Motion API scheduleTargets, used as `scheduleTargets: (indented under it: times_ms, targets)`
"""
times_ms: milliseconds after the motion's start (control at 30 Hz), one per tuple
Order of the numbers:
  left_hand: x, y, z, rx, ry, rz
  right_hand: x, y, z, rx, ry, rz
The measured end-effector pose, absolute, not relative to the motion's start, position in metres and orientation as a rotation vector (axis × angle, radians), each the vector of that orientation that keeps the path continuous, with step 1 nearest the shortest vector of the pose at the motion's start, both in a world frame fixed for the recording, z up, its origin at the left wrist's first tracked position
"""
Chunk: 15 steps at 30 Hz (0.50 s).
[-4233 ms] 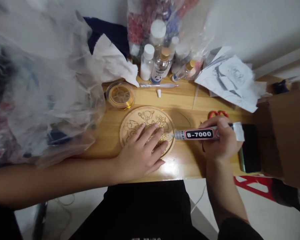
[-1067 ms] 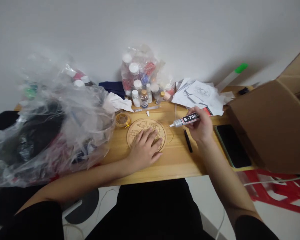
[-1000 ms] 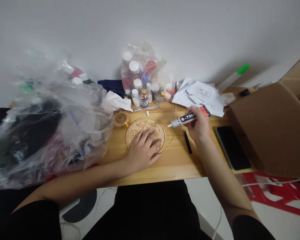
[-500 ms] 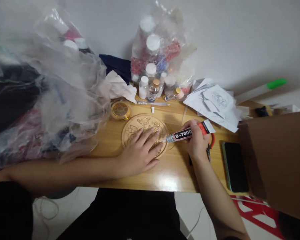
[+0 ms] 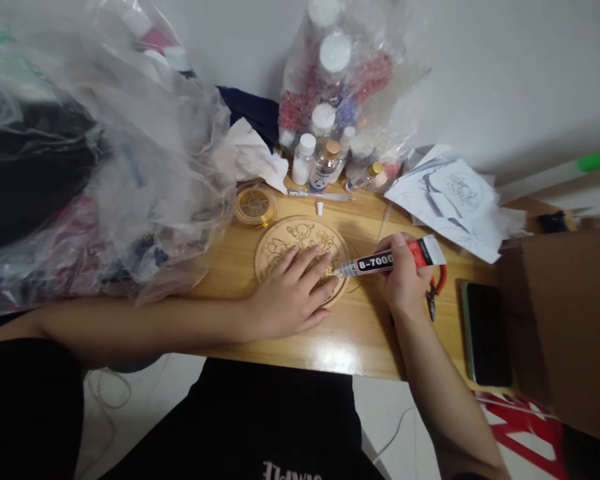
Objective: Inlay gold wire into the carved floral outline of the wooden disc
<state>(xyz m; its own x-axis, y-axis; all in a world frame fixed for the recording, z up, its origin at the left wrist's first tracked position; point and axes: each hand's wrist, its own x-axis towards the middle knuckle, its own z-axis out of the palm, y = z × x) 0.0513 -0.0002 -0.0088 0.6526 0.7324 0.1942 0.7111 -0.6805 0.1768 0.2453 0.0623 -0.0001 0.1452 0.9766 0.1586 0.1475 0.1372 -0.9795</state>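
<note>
Right hand [image 5: 405,279] grips one tube [image 5: 373,262], left hand [image 5: 291,293] touches one disc [image 5: 291,235]

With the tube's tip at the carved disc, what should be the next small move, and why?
Probably a gentle squeeze by the right hand: it grips the B-7000 tube, whose nozzle points at the carved disc, and the left hand lies across that disc.

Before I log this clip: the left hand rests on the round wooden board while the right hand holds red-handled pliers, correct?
Not quite: in the head view the right hand holds a B-7000 tube; the pliers lie beside that hand. The left hand does rest on the round wooden board.
</note>
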Motion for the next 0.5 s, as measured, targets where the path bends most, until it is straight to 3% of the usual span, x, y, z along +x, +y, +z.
scheduleTargets:
  times_ms: [500]
  targets:
    - [0.0515, 0.0000, -0.0095, 2.775, 1.217, 0.401, 0.2475, 0.0627, 0.0006, -1.245, -1.323, 0.856]
